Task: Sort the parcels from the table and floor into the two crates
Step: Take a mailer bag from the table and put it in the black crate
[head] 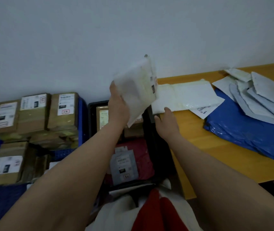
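My left hand (118, 105) holds a white padded parcel (137, 89) upright and tilted above the black crate (92, 112). My right hand (166, 119) pinches the near edge of a white plastic parcel (186, 95) lying at the left end of the wooden table (216, 157). The black crate holds a brown box, a red mailer (143, 157) and a grey mailer (124, 165). Left of it, the blue crate (81, 117) is packed with several taped cardboard boxes (33, 112).
A large blue mailer bag (242, 132) and a pile of several grey-white envelopes (257, 95) lie on the table to the right. A plain wall stands behind everything. The table's near edge borders the black crate.
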`<state>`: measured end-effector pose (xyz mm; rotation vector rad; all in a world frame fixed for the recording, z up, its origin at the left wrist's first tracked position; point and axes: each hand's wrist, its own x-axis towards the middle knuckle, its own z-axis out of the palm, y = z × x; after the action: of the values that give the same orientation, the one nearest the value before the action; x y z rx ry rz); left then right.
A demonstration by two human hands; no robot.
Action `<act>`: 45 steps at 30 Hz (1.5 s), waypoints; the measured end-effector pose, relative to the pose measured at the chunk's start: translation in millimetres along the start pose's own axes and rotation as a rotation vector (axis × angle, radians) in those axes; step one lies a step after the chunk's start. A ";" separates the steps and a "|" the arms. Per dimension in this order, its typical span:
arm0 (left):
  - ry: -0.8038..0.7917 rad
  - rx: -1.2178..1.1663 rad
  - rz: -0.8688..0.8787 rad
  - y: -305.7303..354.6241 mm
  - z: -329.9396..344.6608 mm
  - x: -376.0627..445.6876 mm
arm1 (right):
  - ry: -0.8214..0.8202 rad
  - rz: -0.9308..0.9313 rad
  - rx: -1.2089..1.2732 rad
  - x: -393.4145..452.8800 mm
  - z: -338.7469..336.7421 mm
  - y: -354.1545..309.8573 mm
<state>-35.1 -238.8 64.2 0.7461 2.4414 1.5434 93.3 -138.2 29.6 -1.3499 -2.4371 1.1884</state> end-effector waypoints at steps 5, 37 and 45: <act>0.040 -0.140 -0.104 -19.2 -45.5 -18.2 | -0.007 0.101 0.328 -23.0 33.2 -32.0; 0.145 0.135 -0.089 -31.4 -93.6 -51.9 | -0.008 -0.068 0.668 -52.3 27.1 -54.9; -0.231 1.113 0.407 -29.7 -111.5 -41.7 | 0.126 -0.296 -0.286 -52.0 27.4 -67.2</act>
<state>-51.8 -358.8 83.5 1.5147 2.9226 -0.0465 67.3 -213.5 69.9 -1.0326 -2.6672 0.6876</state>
